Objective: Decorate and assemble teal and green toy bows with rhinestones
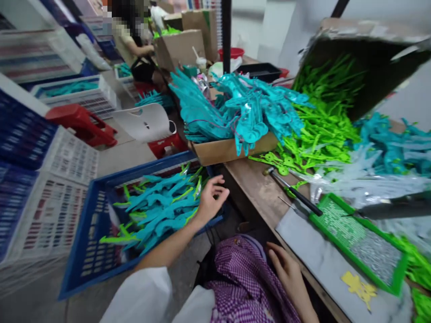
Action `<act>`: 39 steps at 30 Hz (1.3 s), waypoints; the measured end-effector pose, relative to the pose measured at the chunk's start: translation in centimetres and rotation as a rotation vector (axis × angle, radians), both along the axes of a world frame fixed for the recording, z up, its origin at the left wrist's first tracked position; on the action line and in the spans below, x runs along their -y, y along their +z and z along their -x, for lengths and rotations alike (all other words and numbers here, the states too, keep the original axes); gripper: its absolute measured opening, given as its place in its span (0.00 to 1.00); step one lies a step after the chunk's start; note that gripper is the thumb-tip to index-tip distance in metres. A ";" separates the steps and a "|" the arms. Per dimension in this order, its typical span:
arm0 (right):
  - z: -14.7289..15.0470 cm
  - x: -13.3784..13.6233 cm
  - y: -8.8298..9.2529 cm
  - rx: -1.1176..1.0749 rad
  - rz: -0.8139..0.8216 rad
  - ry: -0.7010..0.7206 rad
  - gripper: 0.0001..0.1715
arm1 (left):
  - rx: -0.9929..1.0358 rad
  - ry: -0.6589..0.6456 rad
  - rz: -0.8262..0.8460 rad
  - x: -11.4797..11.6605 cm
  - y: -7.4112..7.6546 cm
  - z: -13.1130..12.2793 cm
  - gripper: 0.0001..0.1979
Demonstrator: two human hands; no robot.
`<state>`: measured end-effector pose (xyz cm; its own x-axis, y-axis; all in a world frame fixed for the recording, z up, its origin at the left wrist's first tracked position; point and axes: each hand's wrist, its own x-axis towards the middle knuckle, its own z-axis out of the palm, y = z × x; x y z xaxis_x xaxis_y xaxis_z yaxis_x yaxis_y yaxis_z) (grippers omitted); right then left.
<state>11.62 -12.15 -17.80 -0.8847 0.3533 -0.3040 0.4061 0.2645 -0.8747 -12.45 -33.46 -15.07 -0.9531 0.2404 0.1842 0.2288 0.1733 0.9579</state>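
My left hand [213, 198] is raised over the right side of a blue crate [111, 179]; its fingers are curved and apart, with nothing between them. Inside the crate lie flat turquoise plastic pieces [164, 202] with bright green strips among them. My right hand [286, 267] rests low beside my checked purple apron [240, 273], near the table edge, fingers loosely stretched and nothing seen in them. On the table, a hammer [296, 193] with a black grip leans on a green tray [373, 273] of small beads or rivets. A yellow flat figure [358, 287] lies nearby.
A cardboard box [232, 150] heaped with turquoise pieces stands at the table's corner. Green pieces [323, 134] spill from a tipped carton [377, 45]. Stacked crates [37, 215] stand left, near a red stool [81, 123] and a white chair [144, 123]. Another person sits behind.
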 end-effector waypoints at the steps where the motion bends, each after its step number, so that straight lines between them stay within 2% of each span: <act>1: -0.8 -0.1 0.5 -0.007 0.004 -0.028 0.25 | 0.095 -0.025 -0.141 -1.5 2.6 1.2 0.27; 3: -2.1 -0.2 1.6 -0.028 0.043 -0.056 0.25 | 0.303 -0.105 -0.307 -4.0 7.3 4.5 0.26; 5: -2.6 -0.2 2.5 -0.077 0.071 -0.054 0.25 | 0.401 -0.186 -0.324 -6.1 10.8 7.8 0.23; 7: -2.6 -0.4 2.9 -0.143 0.032 -0.057 0.23 | 0.431 -0.205 -0.291 -8.0 12.9 10.1 0.17; 10: -3.2 -1.0 2.3 -0.209 -0.086 -0.098 0.22 | 0.336 -0.216 -0.353 -10.2 14.0 10.6 0.14; 14: -5.1 -1.8 1.0 -0.167 -0.070 -0.131 0.21 | 0.104 -0.303 -0.477 -12.4 13.4 10.2 0.15; 16: -5.4 -2.1 1.0 -0.152 -0.042 -0.140 0.22 | -0.009 -0.282 -0.474 -13.8 13.0 10.7 0.16; 20: -4.2 -2.7 2.3 -0.195 -0.048 -0.168 0.24 | -0.165 -0.166 -0.366 -16.6 12.5 11.2 0.25; 23: -3.1 -3.1 3.9 -0.214 -0.023 -0.209 0.25 | -0.175 -0.105 -0.277 -16.9 12.1 9.6 0.33; 27: -1.5 -3.5 7.1 -0.258 0.055 -0.220 0.23 | -0.130 -0.027 -0.152 -15.4 10.7 6.0 0.38; 29: 0.2 -3.7 9.0 -0.348 0.067 -0.224 0.20 | -0.128 -0.002 -0.133 -14.8 9.9 4.0 0.34; 31: 2.4 -3.8 10.6 -0.493 0.043 -0.261 0.19 | -0.118 -0.036 -0.132 -14.5 9.0 1.6 0.26; 33: 4.5 -4.0 11.4 -0.623 0.019 -0.298 0.20 | -0.085 -0.112 -0.122 -14.3 7.7 -1.5 0.18; 35: 5.8 -4.1 11.5 -0.673 0.034 -0.292 0.25 | -0.027 -0.191 -0.087 -14.0 6.0 -4.9 0.14; 37: 6.0 -4.2 10.9 -0.655 0.065 -0.231 0.30 | 0.054 -0.316 -0.068 -13.4 4.1 -8.0 0.15; 39: 5.3 -4.2 10.0 -0.602 0.079 -0.164 0.29 | 0.169 -0.511 -0.049 -12.8 2.3 -10.4 0.16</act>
<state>6.37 -7.92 -7.76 -0.8451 0.4958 0.2002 -0.1340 0.1662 -0.9770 -2.07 -20.65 -12.81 -0.7342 0.6762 0.0612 0.1146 0.0347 0.9928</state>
